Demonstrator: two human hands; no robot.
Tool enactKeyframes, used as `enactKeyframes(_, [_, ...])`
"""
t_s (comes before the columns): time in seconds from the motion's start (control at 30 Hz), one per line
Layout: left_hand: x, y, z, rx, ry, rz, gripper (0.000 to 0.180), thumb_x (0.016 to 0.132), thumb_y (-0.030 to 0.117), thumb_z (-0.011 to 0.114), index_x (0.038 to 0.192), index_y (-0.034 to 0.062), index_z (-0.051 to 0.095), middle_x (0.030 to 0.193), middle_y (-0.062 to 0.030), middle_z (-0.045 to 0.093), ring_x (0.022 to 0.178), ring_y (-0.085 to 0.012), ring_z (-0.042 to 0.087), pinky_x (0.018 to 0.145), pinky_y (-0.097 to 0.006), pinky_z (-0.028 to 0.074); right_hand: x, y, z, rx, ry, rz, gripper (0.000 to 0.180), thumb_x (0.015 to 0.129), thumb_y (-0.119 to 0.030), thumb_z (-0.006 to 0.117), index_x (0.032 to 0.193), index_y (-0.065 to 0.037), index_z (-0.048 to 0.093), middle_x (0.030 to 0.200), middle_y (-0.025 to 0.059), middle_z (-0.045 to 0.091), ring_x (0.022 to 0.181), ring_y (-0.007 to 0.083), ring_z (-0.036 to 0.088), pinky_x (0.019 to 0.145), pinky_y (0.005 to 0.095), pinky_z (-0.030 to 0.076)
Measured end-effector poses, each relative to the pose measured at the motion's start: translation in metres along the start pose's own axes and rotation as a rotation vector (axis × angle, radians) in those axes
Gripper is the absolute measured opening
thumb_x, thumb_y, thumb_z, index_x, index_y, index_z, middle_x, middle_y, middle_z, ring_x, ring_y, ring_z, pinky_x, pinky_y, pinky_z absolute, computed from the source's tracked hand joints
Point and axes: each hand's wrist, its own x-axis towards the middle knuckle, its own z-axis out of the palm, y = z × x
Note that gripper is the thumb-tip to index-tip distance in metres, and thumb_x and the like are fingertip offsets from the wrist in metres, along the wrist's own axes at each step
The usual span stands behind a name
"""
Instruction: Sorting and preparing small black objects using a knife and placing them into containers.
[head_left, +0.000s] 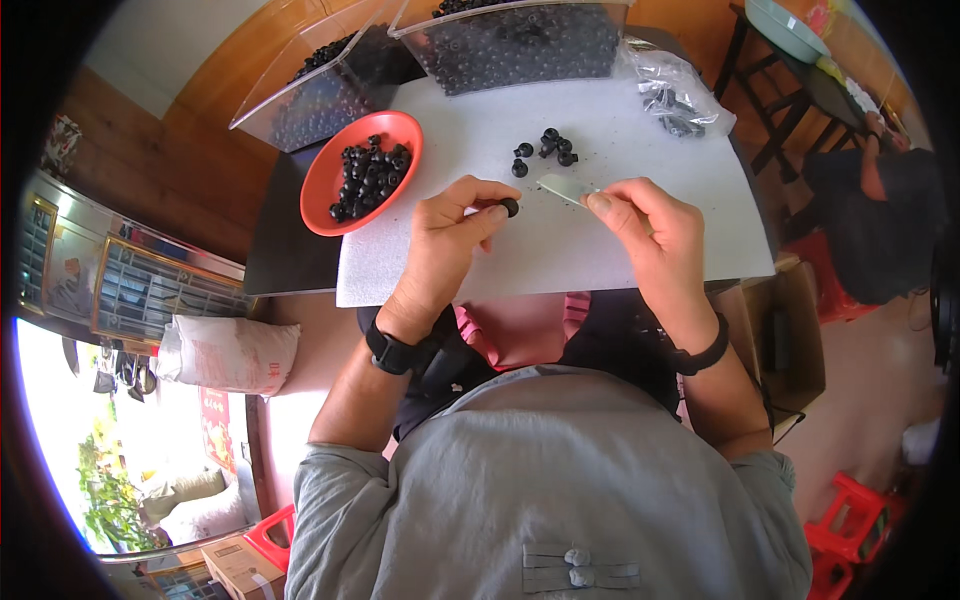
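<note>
At the far left a red bowl (330, 180) stands on the dark table (275, 250), partly over the edge of a white foam sheet (560, 255). It holds a heap of small black parts (370, 175), too many to count. Behind it there are two clear plastic bins: the left bin (300, 100) and the right bin (520, 45), both filled with the same kind of black parts.

The left hand (445, 240) rests on the foam sheet, just right of the bowl. Its thumb and forefinger pinch one small black part (510, 207) at the fingertips, and the other fingers are curled under. There is a black watch (392, 352) on this wrist.

In the middle of the sheet, a little beyond both hands, lies a loose group of black parts (548, 150). I count about seven of them; some touch each other, so the number is not sure.

The right hand (650, 235) pinches one small flat grey blade (562, 188) between thumb and forefinger. The blade points left, toward the black part, near it but not touching. This wrist wears a black band (705, 352).

At the far right corner of the sheet lies one clear plastic bag (675, 90) with dark pieces inside.
</note>
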Motion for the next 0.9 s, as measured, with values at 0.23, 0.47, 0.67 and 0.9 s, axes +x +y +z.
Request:
enactKeyframes(0.23, [-0.010, -0.007, 0.016, -0.473, -0.060, 0.026, 0.028, 0.102, 0.000, 0.061, 0.127, -0.0062, 0.070, 0.101, -0.0070, 0.068, 0.085, -0.0126, 0.058, 0.077, -0.026, 0.050, -0.003, 0.002, 0.009, -0.093, -0.042, -0.016, 0.020, 0.094, -0.020, 0.077, 0.085, -0.004, 0.070, 0.063, 0.0056, 0.059, 0.052, 0.0140, 0.050, 0.051, 0.0311, 0.039])
enactKeyframes(0.47, [-0.008, -0.014, 0.018, -0.458, -0.113, 0.106, 0.032, 0.103, 0.006, 0.060, 0.131, -0.0078, 0.067, 0.102, -0.0078, 0.067, 0.085, -0.0165, 0.060, 0.078, -0.030, 0.049, -0.004, 0.004, 0.012, -0.148, -0.031, -0.038, 0.021, 0.092, -0.020, 0.078, 0.083, -0.004, 0.068, 0.066, 0.0064, 0.061, 0.054, 0.0176, 0.054, 0.052, 0.0326, 0.040])
enactKeyframes(0.67, [-0.010, -0.017, 0.019, -0.502, -0.112, 0.117, 0.029, 0.103, 0.000, 0.058, 0.129, -0.0037, 0.071, 0.101, -0.0062, 0.060, 0.086, -0.0149, 0.058, 0.079, -0.029, 0.050, -0.007, 0.009, 0.015, -0.286, 0.032, -0.158, 0.020, 0.090, -0.020, 0.080, 0.082, -0.006, 0.067, 0.068, 0.0070, 0.063, 0.057, 0.0233, 0.059, 0.052, 0.0357, 0.043])
enactKeyframes(0.9, [-0.010, -0.014, 0.020, -0.482, -0.100, 0.123, 0.029, 0.102, 0.000, 0.058, 0.128, -0.0042, 0.071, 0.103, -0.0069, 0.060, 0.086, -0.0152, 0.058, 0.079, -0.029, 0.050, -0.005, 0.011, 0.013, -0.245, 0.004, -0.195, 0.020, 0.090, -0.021, 0.080, 0.082, -0.007, 0.067, 0.066, 0.0058, 0.061, 0.057, 0.0228, 0.058, 0.051, 0.0362, 0.042])
